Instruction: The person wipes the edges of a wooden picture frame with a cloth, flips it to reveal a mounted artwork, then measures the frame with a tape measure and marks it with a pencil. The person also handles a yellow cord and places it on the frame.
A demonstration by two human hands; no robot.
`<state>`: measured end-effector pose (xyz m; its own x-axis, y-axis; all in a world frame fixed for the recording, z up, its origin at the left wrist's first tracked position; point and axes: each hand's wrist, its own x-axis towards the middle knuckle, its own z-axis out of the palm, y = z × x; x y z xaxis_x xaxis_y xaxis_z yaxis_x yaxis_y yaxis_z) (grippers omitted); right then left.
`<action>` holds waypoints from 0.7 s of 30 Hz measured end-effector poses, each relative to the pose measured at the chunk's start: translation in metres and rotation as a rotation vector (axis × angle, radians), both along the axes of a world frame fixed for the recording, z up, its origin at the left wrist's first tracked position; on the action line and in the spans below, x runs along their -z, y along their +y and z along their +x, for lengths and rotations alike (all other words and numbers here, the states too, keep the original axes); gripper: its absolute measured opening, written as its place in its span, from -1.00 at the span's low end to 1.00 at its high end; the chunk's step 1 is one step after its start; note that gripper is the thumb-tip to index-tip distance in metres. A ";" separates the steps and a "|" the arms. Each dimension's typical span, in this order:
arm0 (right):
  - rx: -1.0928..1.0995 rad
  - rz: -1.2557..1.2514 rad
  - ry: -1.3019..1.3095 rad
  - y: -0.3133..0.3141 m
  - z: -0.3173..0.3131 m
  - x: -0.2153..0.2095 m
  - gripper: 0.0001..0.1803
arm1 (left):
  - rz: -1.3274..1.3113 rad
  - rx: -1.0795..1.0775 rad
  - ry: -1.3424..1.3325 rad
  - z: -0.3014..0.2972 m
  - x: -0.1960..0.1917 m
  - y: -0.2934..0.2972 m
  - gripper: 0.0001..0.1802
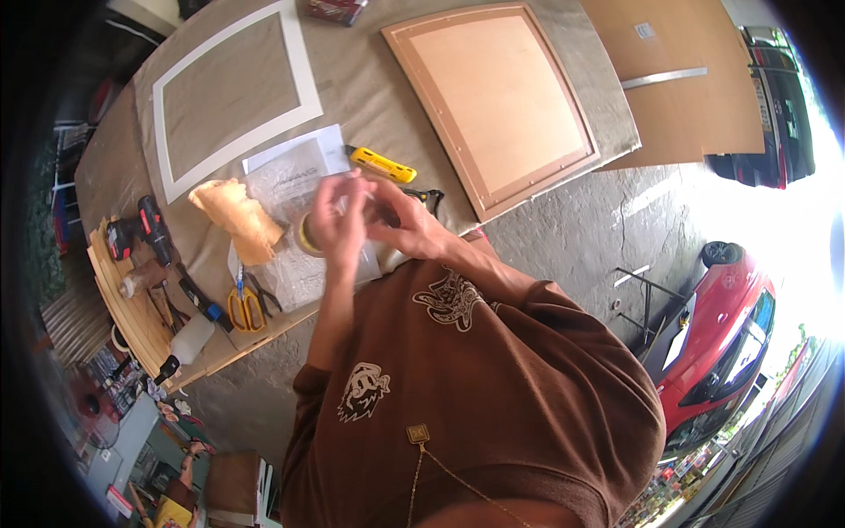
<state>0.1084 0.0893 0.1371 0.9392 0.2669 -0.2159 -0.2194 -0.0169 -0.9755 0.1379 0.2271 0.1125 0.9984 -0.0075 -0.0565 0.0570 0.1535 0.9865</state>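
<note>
Left hand (pixel 339 216) and right hand (pixel 407 222) are raised together in front of the brown sweatshirt (pixel 519 378), fingers bent toward one another and almost meeting. They are blurred, so I can't tell from where I stand whether either is clamped on something. A pale yellow ring-shaped thing (pixel 310 236) shows right at the outer edge of the left hand, above the near side of the bench (pixel 370 84); whether it's gripped or just lies against the palm, I can't make out.

Just under the hands lies a clear plastic sheet (pixel 295 277), wrinkled and shiny, with white paper (pixel 333 145) at its far end. A yellow utility knife (pixel 385 165) lies just beyond the fingers, and a black tool (pixel 433 199) is partly hidden by the right hand. To the left, a crumpled tan piece (pixel 236 220) overlaps the plastic, and yellow-handled scissors (pixel 246 310) sit near the bench's edge. Further left come a white bottle (pixel 191 340) and a black-and-red drill (pixel 155 231).

Toward the far side, a white frame (pixel 310 99) lies flat on the left and a wood-edged panel (pixel 497 106) on the right. Past the bench there's a large brown board (pixel 695 106), then a red car (pixel 717 343) and a dark car (pixel 775 119) outside.
</note>
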 end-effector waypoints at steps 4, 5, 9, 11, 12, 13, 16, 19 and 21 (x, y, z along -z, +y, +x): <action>0.183 -0.116 0.113 -0.054 -0.022 0.062 -0.72 | 0.298 0.072 -0.117 -0.011 0.035 -0.047 -0.65; 0.225 -0.233 0.212 -0.076 -0.025 0.051 -0.67 | 0.573 0.074 -0.192 -0.016 0.050 -0.050 -0.58; 0.410 -0.610 0.201 -0.188 -0.045 0.063 -0.62 | 1.212 0.099 0.010 -0.051 0.103 -0.062 -0.25; 0.498 -0.755 0.154 -0.257 -0.052 0.082 -0.65 | 1.134 -0.046 0.110 -0.066 0.125 -0.074 -0.23; 0.551 -0.811 0.123 -0.292 -0.054 0.093 -0.67 | 1.106 -0.091 0.154 -0.065 0.128 -0.080 -0.23; 0.598 -0.864 0.093 -0.327 -0.056 0.104 -0.70 | 1.080 -0.138 0.200 -0.065 0.129 -0.085 -0.22; 0.627 -1.038 -0.017 -0.421 -0.058 0.140 -0.69 | 0.751 -0.390 0.432 -0.070 0.120 -0.111 -0.39; 0.644 -1.135 -0.123 -0.480 -0.050 0.158 -0.61 | 0.292 -0.527 0.575 -0.074 0.123 -0.121 -0.62; 0.607 -0.959 -0.035 -0.504 -0.048 0.165 -0.61 | 0.056 -0.602 0.582 -0.086 0.121 -0.127 -0.78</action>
<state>0.0603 -0.4148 -0.0284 0.8667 -0.4956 -0.0572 -0.4189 -0.6606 -0.6231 0.0516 0.1000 -0.0083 0.6419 0.5357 -0.5486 0.4835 0.2725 0.8319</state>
